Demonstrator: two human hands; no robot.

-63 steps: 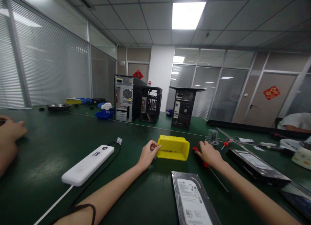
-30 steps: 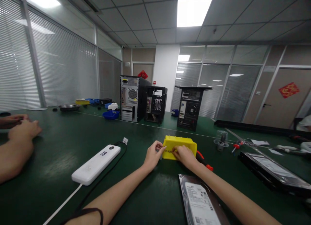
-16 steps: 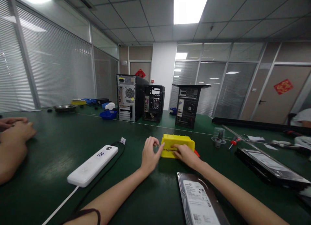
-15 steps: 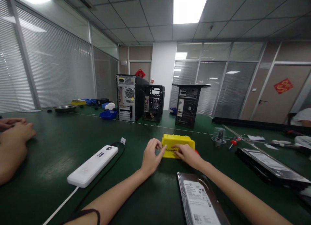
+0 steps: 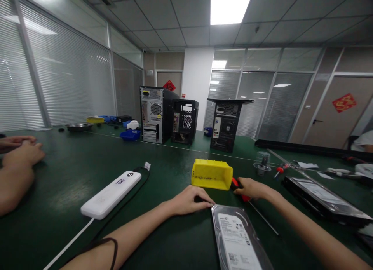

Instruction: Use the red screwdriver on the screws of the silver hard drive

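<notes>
My left hand point(image 5: 194, 200) is closed in a pinch, thumb and fingertips meeting at the far left corner of a hard drive point(image 5: 237, 239). Whatever is between those fingertips is too small to make out. The drive lies flat, its white label facing up. My right hand point(image 5: 252, 188) has its fingers round the red and black handle of a screwdriver point(image 5: 264, 216), whose long shaft points toward me and to the right. Between and beyond both hands is a yellow bin point(image 5: 211, 171), with small screws point(image 5: 205, 178) inside.
A white power bank point(image 5: 112, 194) with cables lies left. Several computer cases point(image 5: 153, 116) stand at the back. On the right are another hard drive point(image 5: 326, 198), a clear plastic container point(image 5: 262, 163) and a small red screwdriver point(image 5: 281, 169). Another person's hands point(image 5: 25, 149) rest at far left.
Both hands have left the yellow bin. My left hand came nearer, to the hard drive's corner, and my right hand went right and took hold of the screwdriver.
</notes>
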